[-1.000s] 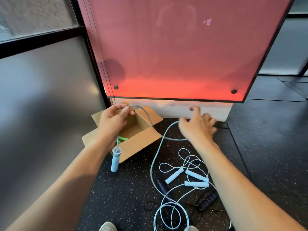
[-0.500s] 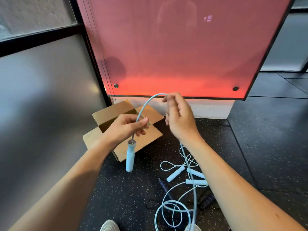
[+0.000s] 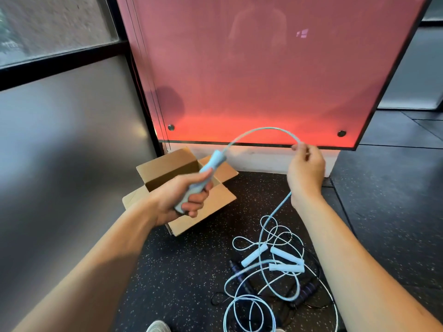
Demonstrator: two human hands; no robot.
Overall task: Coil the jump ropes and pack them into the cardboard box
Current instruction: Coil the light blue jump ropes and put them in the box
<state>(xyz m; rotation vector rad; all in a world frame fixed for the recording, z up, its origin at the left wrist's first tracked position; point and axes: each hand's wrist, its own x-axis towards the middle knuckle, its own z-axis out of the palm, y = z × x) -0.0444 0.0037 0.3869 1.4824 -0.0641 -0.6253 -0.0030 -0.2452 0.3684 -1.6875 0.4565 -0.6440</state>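
2 hands work above the floor. The left hand (image 3: 178, 200) has its fingers (image 3: 195, 207) wrapped tight around 1 pale blue handle (image 3: 206, 173), which tilts up toward 1 o'clock over the cardboard box (image 3: 167, 167). From the handle's top the pale blue cord (image 3: 263, 128) arches to the right hand (image 3: 305, 173), whose fingertips (image 3: 298, 147) pinch it closed at the top of the arch; the cord then drops behind that wrist to the floor (image 3: 182, 271).

1 cardboard box sits open at 11 o'clock from the rope pile, flaps spread, its interior mostly hidden by the left hand. On the floor at 5 o'clock from the box lie 3 more pale blue handles (image 3: 286, 267) close together, tangled in loose pale cord loops (image 3: 249, 312), and 2 dark purple handles (image 3: 236, 271) with thin black cord beneath them. How many separate ropes the tangle makes cannot be told.

The floor is dark speckled rubber matting. A large red glowing panel (image 3: 263, 68) stands behind the box at 12 o'clock, on a white base, with 2 round fixings near its lower edge. A grey wall (image 3: 60, 140) with a window fills the 9 o'clock side.

The box sits just beside the wall and near the panel's base. Open floor stretches toward 3 o'clock. A shoe tip (image 3: 158, 327) shows at the 6 o'clock edge
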